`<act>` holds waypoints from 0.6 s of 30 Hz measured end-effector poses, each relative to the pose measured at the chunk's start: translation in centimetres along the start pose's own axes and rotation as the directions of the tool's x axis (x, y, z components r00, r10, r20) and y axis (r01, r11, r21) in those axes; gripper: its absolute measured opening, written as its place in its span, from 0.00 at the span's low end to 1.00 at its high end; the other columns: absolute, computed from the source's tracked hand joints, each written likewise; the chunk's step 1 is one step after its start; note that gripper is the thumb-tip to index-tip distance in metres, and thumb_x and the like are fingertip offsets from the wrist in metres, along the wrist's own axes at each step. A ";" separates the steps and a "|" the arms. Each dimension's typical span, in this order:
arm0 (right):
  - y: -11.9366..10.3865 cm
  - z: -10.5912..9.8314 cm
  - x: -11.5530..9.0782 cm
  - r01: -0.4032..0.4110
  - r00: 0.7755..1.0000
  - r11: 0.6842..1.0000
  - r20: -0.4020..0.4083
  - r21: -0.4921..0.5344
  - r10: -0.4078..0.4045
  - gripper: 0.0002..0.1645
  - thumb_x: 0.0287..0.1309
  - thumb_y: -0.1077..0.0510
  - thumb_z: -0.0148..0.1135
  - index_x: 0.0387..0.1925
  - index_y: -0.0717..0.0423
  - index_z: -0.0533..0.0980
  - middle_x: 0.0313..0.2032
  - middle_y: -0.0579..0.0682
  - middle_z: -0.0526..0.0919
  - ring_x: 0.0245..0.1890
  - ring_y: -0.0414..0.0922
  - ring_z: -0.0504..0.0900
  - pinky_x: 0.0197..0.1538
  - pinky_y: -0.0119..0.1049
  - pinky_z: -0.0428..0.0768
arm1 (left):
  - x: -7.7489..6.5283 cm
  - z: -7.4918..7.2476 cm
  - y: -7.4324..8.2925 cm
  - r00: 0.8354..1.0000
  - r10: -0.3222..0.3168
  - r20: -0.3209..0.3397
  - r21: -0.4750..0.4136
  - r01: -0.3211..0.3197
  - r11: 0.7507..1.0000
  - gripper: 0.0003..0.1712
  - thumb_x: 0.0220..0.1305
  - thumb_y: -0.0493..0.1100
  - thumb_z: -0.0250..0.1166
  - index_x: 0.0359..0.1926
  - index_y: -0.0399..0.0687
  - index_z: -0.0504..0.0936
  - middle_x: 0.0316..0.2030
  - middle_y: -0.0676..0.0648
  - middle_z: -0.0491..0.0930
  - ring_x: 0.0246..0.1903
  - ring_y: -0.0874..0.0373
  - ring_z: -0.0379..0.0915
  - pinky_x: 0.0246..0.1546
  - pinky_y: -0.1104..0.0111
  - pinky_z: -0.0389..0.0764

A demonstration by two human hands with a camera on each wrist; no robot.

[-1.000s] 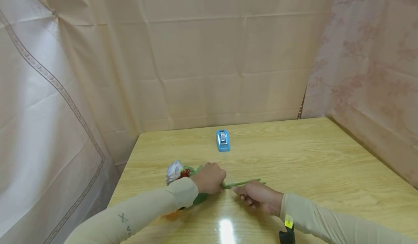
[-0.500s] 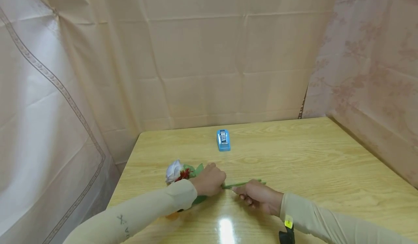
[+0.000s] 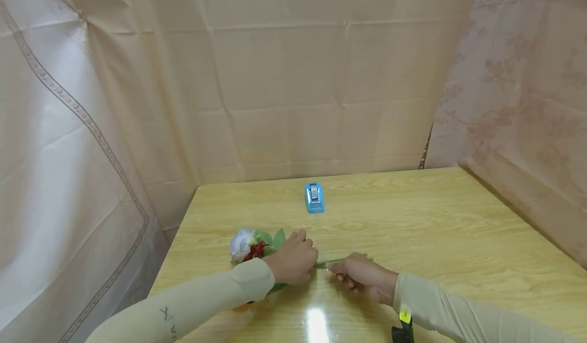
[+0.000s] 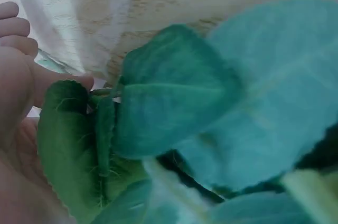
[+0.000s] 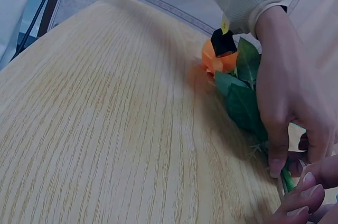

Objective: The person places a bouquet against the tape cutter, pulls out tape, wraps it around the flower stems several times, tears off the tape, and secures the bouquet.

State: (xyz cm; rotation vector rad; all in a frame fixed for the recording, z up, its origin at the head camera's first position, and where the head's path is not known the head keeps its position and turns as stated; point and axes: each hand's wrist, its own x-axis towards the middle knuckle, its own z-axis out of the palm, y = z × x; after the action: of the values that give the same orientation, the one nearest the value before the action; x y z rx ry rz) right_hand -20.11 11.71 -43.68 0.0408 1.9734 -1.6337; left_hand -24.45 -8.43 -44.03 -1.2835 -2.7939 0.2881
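A small bunch of flowers lies low over the table: a pale white rose [image 3: 242, 245], a dark red flower [image 3: 258, 249] and, in the right wrist view, an orange flower [image 5: 211, 60]. My left hand [image 3: 293, 259] grips the bunch below the blooms. Broad green leaves [image 4: 171, 92] fill most of the left wrist view. To the right of that hand run the thin green stems [image 3: 331, 260]. My right hand [image 3: 364, 276] pinches near them with thumb and fingers, its thumb tip close to the left hand. A small shiny bit shows at that thumb tip.
A blue tape dispenser [image 3: 314, 198] stands near the back of the wood-grain table [image 3: 412, 220]. Beige cloth [image 3: 284, 93] hangs behind the table, with patterned cloth at both sides. A black wrist camera [image 3: 403, 330] sits at the right cuff.
My left hand has turned a little, its knuckles tipping, and the flowers have rolled with it. The white rose has shifted slightly left, and the stem ends have drawn together. The right hand stays put.
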 end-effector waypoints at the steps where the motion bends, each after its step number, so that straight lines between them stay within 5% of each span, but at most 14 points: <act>1: 0.0 0.0 0.0 -0.004 1.000 1.000 -0.002 -0.002 0.004 0.14 0.68 0.55 0.62 0.26 0.56 0.76 0.21 0.43 0.71 0.18 0.37 0.62 0.23 0.28 0.61 | -0.1 0.1 0.0 1.000 0.008 -0.010 0.020 -0.007 1.000 0.13 0.60 0.48 0.70 0.22 0.55 0.77 0.25 0.55 0.73 0.31 0.59 0.57 0.37 0.68 0.60; 9: 0.2 -0.1 0.1 -0.004 1.000 1.000 -0.025 -0.028 0.004 0.16 0.68 0.54 0.63 0.23 0.54 0.76 0.20 0.43 0.71 0.18 0.37 0.63 0.23 0.28 0.62 | 0.0 0.0 0.2 0.998 0.016 -0.053 0.061 -0.012 0.998 0.21 0.60 0.46 0.70 0.14 0.58 0.71 0.15 0.60 0.66 0.27 0.59 0.57 0.36 0.68 0.59; 18: 0.4 0.1 0.2 0.000 0.999 0.999 -0.051 -0.043 -0.002 0.18 0.67 0.56 0.62 0.20 0.53 0.74 0.17 0.43 0.70 0.16 0.37 0.63 0.21 0.28 0.61 | -0.4 -0.3 0.9 0.996 0.032 -0.088 0.055 -0.027 0.998 0.20 0.59 0.47 0.72 0.14 0.59 0.73 0.15 0.60 0.67 0.29 0.59 0.55 0.35 0.67 0.56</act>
State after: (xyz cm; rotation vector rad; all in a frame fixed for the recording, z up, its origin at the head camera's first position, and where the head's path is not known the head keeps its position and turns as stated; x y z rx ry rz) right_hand -20.13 11.65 -44.12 0.0660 2.0470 -1.6044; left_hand -23.51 -8.10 -43.92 -1.2937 -2.6770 0.2984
